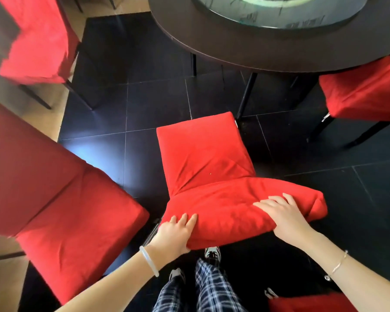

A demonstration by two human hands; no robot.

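Red fabric covers the chair [203, 154], straight ahead, seat pointing at the desk [268, 52]. Backrest top runs left-right; left hand [175, 233] and right hand [284, 218] clasp its ends, equally near.

Just below the red-covered chair [203, 154], checked trousers [207, 289] in dark blue and white meet white trainers [212, 253] with black trim. Left of the chair, a smooth pale bangle [149, 261] rings the left wrist. Right of it, a thin gold chain bracelet [338, 264] (a small charm hangs from it) rings the right.

Both hands [175, 231] [284, 216] on red chair back [225, 199]
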